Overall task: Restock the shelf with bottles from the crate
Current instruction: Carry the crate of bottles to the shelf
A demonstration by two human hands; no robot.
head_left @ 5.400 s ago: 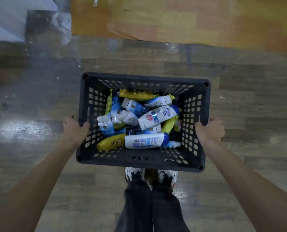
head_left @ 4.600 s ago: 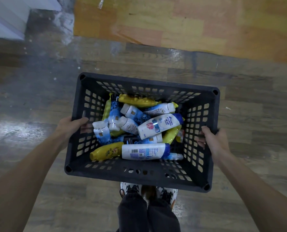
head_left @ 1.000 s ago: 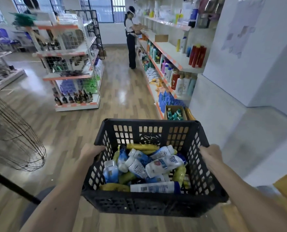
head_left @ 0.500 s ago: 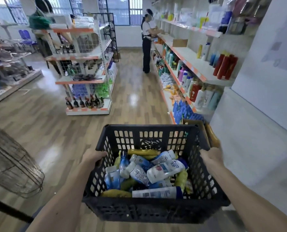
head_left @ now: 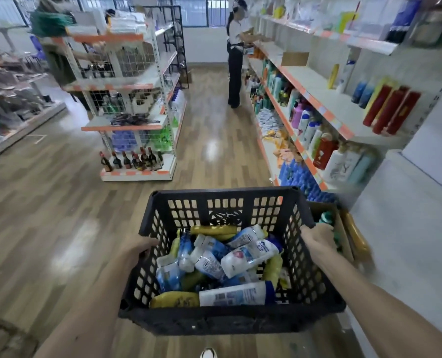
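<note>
I carry a black plastic crate (head_left: 225, 320) in front of me at waist height. My left hand (head_left: 139, 248) grips its left wall and my right hand (head_left: 318, 237) grips its right rim. Inside lie several bottles: a white one with a blue cap (head_left: 249, 255) on top, another white one (head_left: 236, 295) along the near wall, and a yellow one (head_left: 174, 299) beside it. The long wall shelf (head_left: 325, 104) runs along my right, holding red, white and blue bottles.
A freestanding rack (head_left: 134, 125) with dark bottles on its bottom tier stands ahead on the left. A person (head_left: 235, 55) works at the wall shelf farther down the aisle. A cardboard box (head_left: 343, 236) sits on the floor just right of the crate. Wooden floor stretches between.
The crate was lifted off the floor and my view rose from the floor to the aisle. Over the last second I have moved forward, closer to the wall shelf on the right.
</note>
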